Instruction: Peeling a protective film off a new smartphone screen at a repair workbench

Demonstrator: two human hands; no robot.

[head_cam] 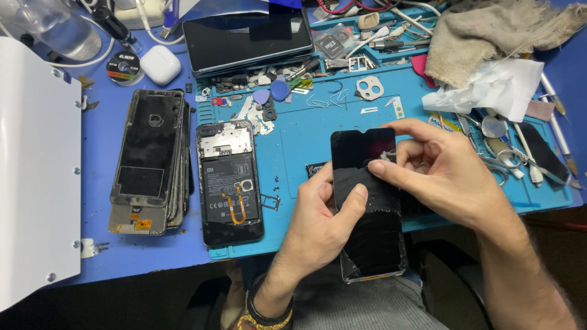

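Both hands grip a black phone screen panel (367, 214) held over the near edge of the blue work mat (293, 140): the left hand (321, 214) clasps its left side with the thumb across the glass, while the right hand (440, 171) pinches a small scrap at its upper right edge. Just left on the mat lies an opened phone (229, 183) with its battery showing, beside a stack of old screens (150, 162).
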